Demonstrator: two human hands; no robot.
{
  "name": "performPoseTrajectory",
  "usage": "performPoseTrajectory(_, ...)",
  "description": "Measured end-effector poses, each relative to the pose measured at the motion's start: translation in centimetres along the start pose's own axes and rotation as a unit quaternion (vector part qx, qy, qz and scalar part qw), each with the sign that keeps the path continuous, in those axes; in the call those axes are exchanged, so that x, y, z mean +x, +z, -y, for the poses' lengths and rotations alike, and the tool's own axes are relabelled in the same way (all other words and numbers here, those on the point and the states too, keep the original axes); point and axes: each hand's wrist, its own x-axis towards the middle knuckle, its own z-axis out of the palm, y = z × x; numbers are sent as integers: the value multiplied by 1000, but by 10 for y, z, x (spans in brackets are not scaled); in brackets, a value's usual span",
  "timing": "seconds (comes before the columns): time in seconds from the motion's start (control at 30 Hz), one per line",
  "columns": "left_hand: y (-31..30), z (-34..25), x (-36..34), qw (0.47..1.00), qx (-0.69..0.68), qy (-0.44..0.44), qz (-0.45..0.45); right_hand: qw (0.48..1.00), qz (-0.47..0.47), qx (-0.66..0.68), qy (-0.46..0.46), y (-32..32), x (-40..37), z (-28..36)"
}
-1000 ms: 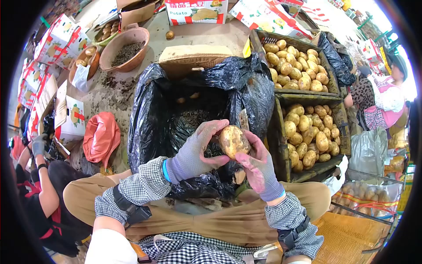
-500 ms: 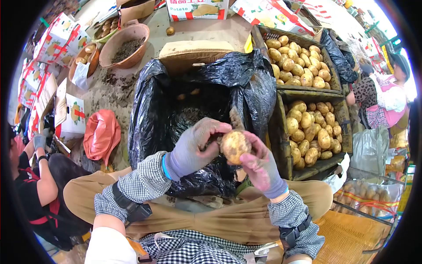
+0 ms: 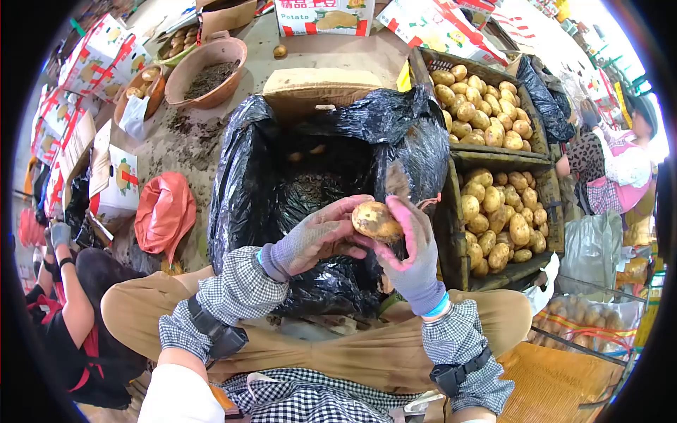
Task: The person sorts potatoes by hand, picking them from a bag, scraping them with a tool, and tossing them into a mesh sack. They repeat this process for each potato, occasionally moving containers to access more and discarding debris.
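Note:
A yellow-brown potato with patches of dirt is held up between my two gloved hands, above the front of a box lined with black plastic. My left hand grips its left end, the fingers curled beneath. On the other side, my right hand presses thumb and fingers against the right end. Both gloves are grey with worn pink fingers. Inside the box lie dark soil and a couple of potatoes near the back, partly in shadow.
Two dark crates of potatoes, a back one and a front one, stand at the right. Left are a red bag and a clay-coloured basin of soil. Co-workers sit at the far left and far right.
The potato has been turned from an end-on view to lying lengthwise. My right hand has shifted so its fingers reach under it; my left hand has moved slightly down.

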Motion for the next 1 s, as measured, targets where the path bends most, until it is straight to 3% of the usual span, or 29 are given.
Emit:
performPoseTrajectory(0.1,3,8,-2,997,-20,61,-36,998,-9,51,30,1,-1,2)
performPoseTrajectory(0.27,11,9,-6,975,167,134,-51,999,-1,33,-1,0,0,8)
performPoseTrajectory(0.37,9,12,-4,973,169,151,-38,1000,19,13,-15,-4,-1,6)
performPoseTrajectory(0.5,2,7,7,988,138,66,-28,999,34,7,-9,-5,-11,3)
performPoseTrajectory(0.53,-12,8,15,994,105,0,-18,970,0,189,154,-3,-16,7)
performPoseTrajectory(0.57,-31,8,26,995,73,-65,-8,880,-34,359,309,-2,-17,10)
performPoseTrajectory(0.6,-50,10,38,987,128,-94,-31,839,-60,426,334,-7,-14,16)
performPoseTrajectory(0.63,-73,17,51,948,266,-140,-104,816,-82,449,355,-13,-13,18)
performPoseTrajectory(0.67,-84,5,61,857,475,-170,-106,805,-102,459,362,-17,-11,20)
performPoseTrajectory(0.7,-94,-3,64,764,561,-269,-174,794,-122,468,368,-21,-11,21)
performPoseTrajectory(0.73,-144,9,81,651,670,-307,-181,795,-130,464,369,-24,-10,21)
performPoseTrajectory(0.8,-189,15,105,556,713,-300,-305,797,-135,452,378,-29,-7,22)
performPoseTrajectory(0.87,-212,10,128,555,675,-230,-428,791,-142,429,413,-34,-8,17)
performPoseTrajectory(0.97,-238,-1,167,547,638,-266,-472,742,-200,464,442,-42,0,23)
performPoseTrajectory(1.0,-258,-5,188,488,719,-418,-264,732,-190,451,473,-45,2,23)
